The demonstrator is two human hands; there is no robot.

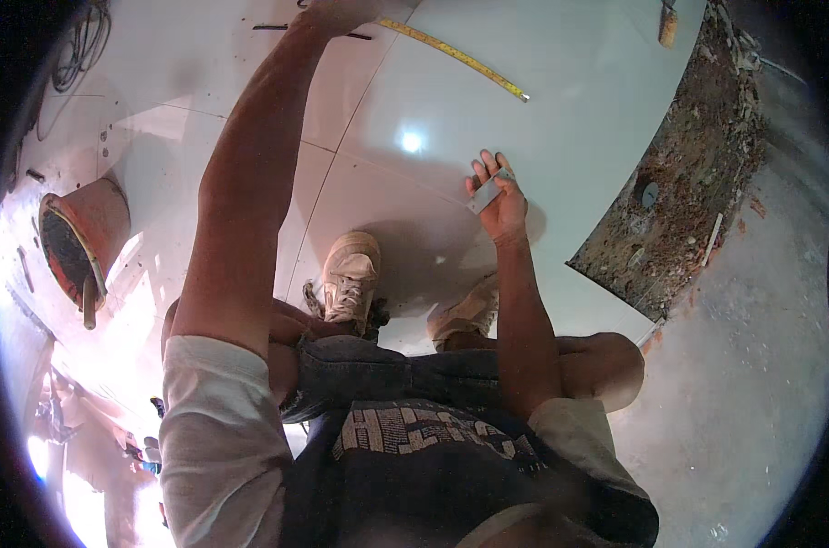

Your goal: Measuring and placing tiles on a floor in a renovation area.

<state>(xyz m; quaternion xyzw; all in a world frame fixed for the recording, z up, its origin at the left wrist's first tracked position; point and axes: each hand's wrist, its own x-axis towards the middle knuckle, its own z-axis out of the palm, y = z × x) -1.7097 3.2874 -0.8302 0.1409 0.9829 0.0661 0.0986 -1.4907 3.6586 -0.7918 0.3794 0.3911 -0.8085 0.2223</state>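
Observation:
My left arm stretches far forward, and my left hand (341,11) is cut off by the top edge, so its fingers are hidden. Beside that hand, the yellow blade of a tape measure (456,57) lies out across the pale floor tile, curving to the right. Whether the left hand grips its case I cannot tell. My right hand (502,203), palm up above the tile, has its thumb and fingers closed on a small flat grey piece (489,192) with straight edges. Thin dark rods (360,36) lie on the floor by the left wrist.
A bucket (113,212) with dark contents and a handle sticking out stands at left. Coiled cable (84,46) lies at far left. On the right, tiles end at a strip of rough dirt (679,183). A wooden-handled tool (667,26) lies near that edge. My shoes (351,269) rest on tile.

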